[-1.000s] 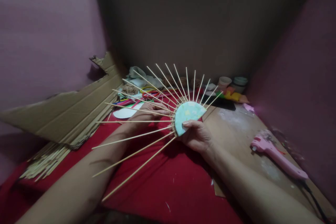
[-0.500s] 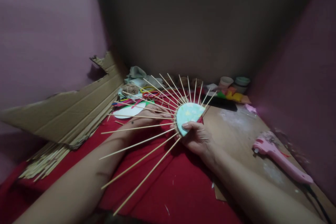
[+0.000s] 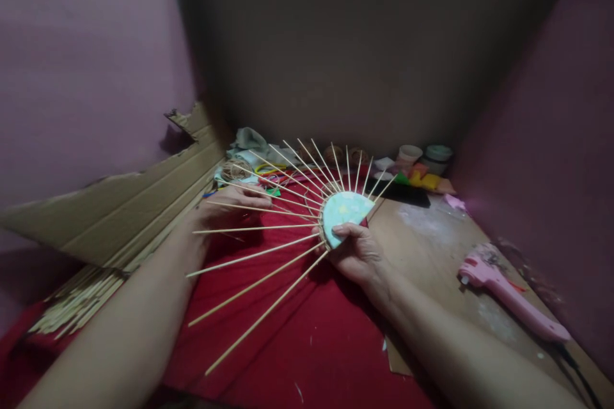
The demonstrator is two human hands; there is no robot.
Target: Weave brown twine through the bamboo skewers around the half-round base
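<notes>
My right hand [image 3: 359, 257] grips a pale blue half-round card disc [image 3: 346, 212], thumb pressed on its lower face. Several thin bamboo skewers [image 3: 259, 254] fan out from the disc's rim to the left and upward. My left hand [image 3: 226, 201] hovers behind the skewers, well left of the disc, above the red cloth [image 3: 307, 332]. Its fingers are curled loosely; whether they pinch anything is unclear.
Torn cardboard sheets [image 3: 119, 204] lean at the left over a bundle of loose sticks [image 3: 71, 303]. A twine ball [image 3: 236, 169], scissors, coloured scraps and two small cups [image 3: 410, 153] crowd the back. A pink glue gun [image 3: 508, 297] lies on the wooden tabletop [image 3: 432, 236] at the right.
My left hand has drawn away from the disc's edge toward the left. The disc and skewers tilted slightly while my right hand kept its grip.
</notes>
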